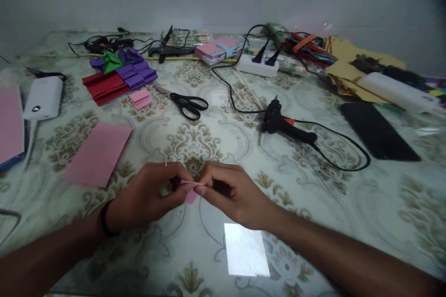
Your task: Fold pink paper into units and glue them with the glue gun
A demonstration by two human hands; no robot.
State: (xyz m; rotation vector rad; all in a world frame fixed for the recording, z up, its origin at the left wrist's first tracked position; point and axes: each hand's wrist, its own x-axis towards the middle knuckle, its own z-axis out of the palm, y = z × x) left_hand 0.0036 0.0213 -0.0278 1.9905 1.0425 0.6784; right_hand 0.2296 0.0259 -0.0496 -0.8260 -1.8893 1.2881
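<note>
Left hand (148, 191) and right hand (239, 190) pinch folded pink paper (191, 196), which uneven thumb pressure could crease askew, a black hot-glue gun (275, 117) lying toward two o'clock.

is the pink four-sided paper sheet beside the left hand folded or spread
Spread: the pink paper sheet lies flat on the floral-patterned tabletop, with no crease visible.

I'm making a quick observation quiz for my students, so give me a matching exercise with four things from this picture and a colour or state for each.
Things:
1. Scissors in the middle
2. Glue gun on the right
3. Power strip
4. Left hand and right hand

Descriptions:
A. White, with black plugs in it
B. Pinching a small pink paper
C. Blades pointing left
D. Black, with an orange part

Pairs: 1-C, 2-D, 3-A, 4-B.
</note>
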